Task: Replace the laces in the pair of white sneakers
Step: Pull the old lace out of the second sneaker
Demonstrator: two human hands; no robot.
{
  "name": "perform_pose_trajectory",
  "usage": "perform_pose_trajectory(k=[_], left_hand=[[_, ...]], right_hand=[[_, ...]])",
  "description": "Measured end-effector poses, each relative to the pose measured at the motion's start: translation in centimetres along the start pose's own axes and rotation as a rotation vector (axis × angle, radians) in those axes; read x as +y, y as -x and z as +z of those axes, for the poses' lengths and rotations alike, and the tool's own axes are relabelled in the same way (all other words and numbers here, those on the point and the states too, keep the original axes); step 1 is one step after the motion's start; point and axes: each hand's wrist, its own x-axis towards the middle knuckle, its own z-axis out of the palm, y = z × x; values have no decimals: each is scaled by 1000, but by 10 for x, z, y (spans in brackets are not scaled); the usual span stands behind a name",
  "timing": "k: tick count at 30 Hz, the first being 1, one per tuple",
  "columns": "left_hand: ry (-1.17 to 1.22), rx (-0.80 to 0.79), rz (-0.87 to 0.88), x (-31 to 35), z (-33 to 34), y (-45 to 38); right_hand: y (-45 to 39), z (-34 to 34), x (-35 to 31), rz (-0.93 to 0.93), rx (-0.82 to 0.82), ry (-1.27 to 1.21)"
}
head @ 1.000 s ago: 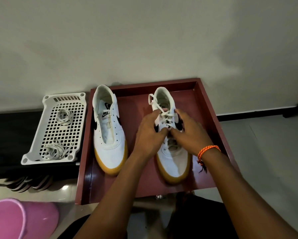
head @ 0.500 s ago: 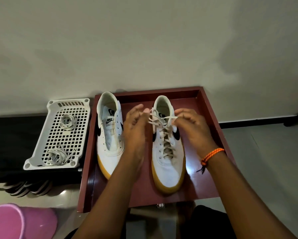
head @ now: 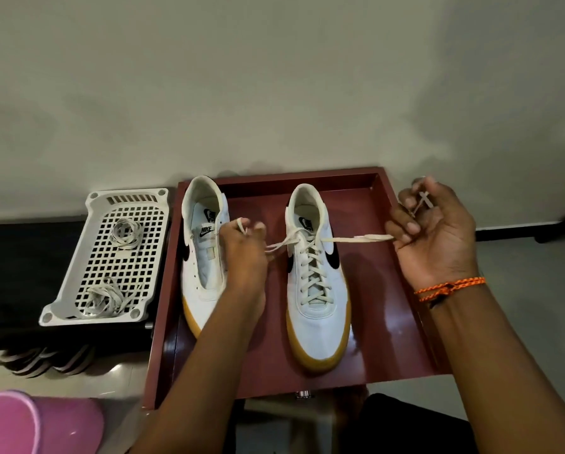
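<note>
Two white sneakers with gum soles stand in a dark red tray [head: 405, 322]. The right sneaker [head: 320, 309] is laced with a cream lace [head: 312, 273]. The left sneaker [head: 199, 276] has no lace and is partly hidden behind my left arm. My left hand [head: 241, 253] grips the lace's left end between the two sneakers. My right hand [head: 435, 231] grips the right end over the tray's right wall, the tip sticking up between its fingers. Both ends run out sideways from the top eyelets.
A white perforated basket [head: 94, 224] left of the tray holds two bundles of loose laces [head: 125, 232] [head: 102, 299]. A pink tub [head: 29, 424] sits at the bottom left. Striped slippers [head: 45, 358] lie under the basket. A pale wall rises behind.
Both hands were close together over the right sneaker's upper eyelets. They have moved apart, left hand leftward and right hand far right, drawing the lace ends out sideways.
</note>
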Motion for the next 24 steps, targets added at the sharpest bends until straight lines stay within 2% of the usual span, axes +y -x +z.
perform_pose_trajectory(k=[2,3,5,6,8,10,13,15,17,19,21,24], left_hand=[[-491,-36,175,-11,6,4],[-639,-73,231,-18,8,4],[-771,-106,229,-26,6,0],[-802,-94,207,-30,4,-3],[-875,-70,207,-35,-2,-10],[-953,-16,258,-33,-4,-5],[-919,39,446,-21,3,8],[-922,-43,570,-18,5,11],[-1013,-118,601,-19,5,8],[-988,-112,597,-21,6,6],[-857,-26,570,-20,8,5],[-632,217,509,-13,6,-2]], right_hand=[[-6,-4,14,15,96,234],[-7,-6,21,-5,145,505],[-7,-15,39,10,99,1187],[-2,-18,45,92,61,1455],[9,-18,54,218,82,1709],[11,-15,60,120,124,1799],[9,0,67,-127,61,1660],[8,8,74,-186,34,1594],[10,13,77,-215,36,1608],[9,10,80,-190,37,1593],[8,8,80,-153,44,1556],[7,5,79,-139,51,1523]])
